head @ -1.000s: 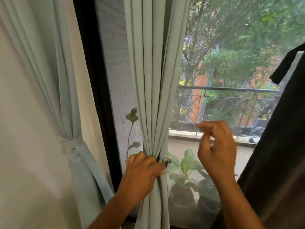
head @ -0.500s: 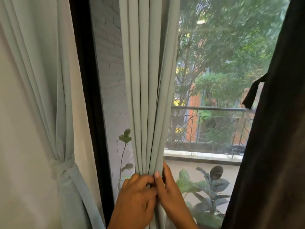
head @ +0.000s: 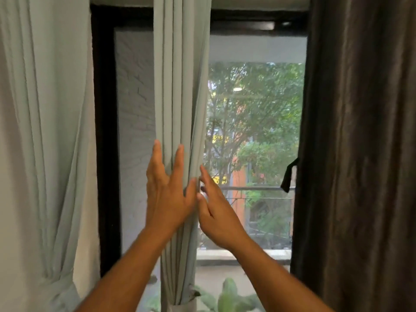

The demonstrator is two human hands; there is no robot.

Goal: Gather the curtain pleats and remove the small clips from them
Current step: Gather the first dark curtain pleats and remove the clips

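The pale green curtain [head: 180,86] hangs in tight gathered pleats down the middle of the window. My left hand [head: 168,194] lies flat on the front of the pleats, fingers spread and pointing up, thumb at the bundle's right edge. My right hand [head: 216,210] touches that same edge with its fingertips, fingers apart, right beside my left thumb. No clip shows clearly between my fingers. A small dark piece [head: 196,293], possibly a clip, sits on the pleats' right edge low down.
A second pale curtain [head: 45,154] hangs tied back at the left. A dark brown curtain [head: 360,154] with a dangling tie [head: 289,176] fills the right. The black window frame [head: 104,154] stands behind, with potted plant leaves [head: 227,296] below.
Both hands have slid up the pleats from the lower grip. My left hand went from closed around the bundle to flat with spread fingers. The view has tilted upward.
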